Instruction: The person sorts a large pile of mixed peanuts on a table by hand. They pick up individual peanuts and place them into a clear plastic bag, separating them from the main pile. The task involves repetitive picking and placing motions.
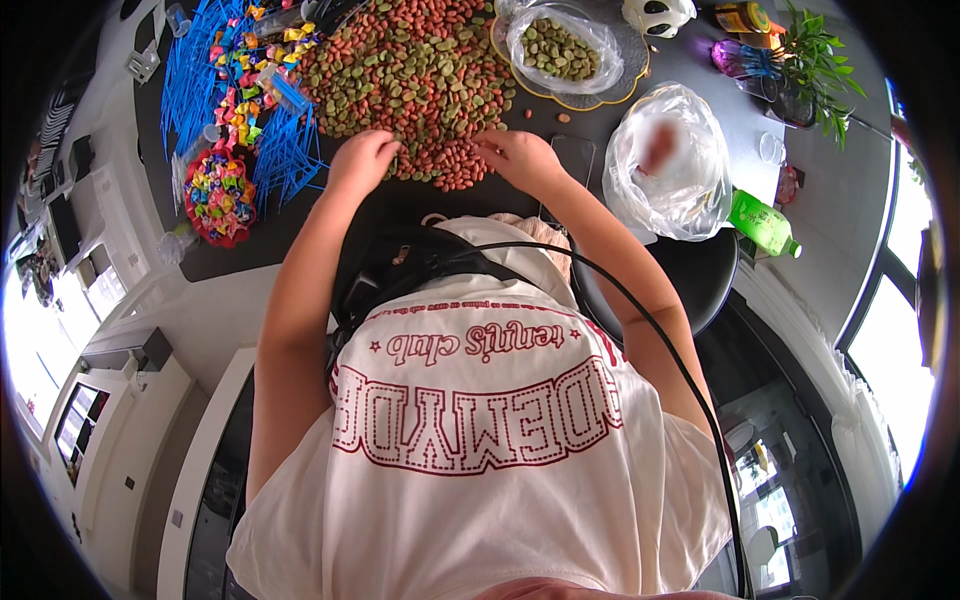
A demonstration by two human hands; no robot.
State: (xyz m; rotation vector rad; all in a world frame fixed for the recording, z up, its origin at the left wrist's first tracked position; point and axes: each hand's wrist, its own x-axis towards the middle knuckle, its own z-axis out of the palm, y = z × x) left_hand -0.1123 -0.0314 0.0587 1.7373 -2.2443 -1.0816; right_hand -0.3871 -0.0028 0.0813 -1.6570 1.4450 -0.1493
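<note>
A wide heap of green broad beans [405, 71] mixed with reddish peanuts [457, 161] lies on the dark table [247, 251]. At the heap's near left edge is my left hand [367, 157], its fingers bent down by the beans. My right hand [517, 154] touches the near right edge, thumb and index finger close together over the peanuts. Whether either hand pinches a bean or nut is too small to tell. Beyond the right hand, a clear plastic bag of green beans [562, 51] rests on a gold-rimmed glass plate [634, 64]. A few loose nuts [563, 118] lie near that plate.
Blue plastic sticks [191, 82], colourful folded paper pieces [244, 112] and a red bowl full of them [220, 196] lie left. On the right are a clear plastic bag with reddish contents [667, 169], a green bottle [763, 223], a glass [771, 148] and a potted plant [817, 67].
</note>
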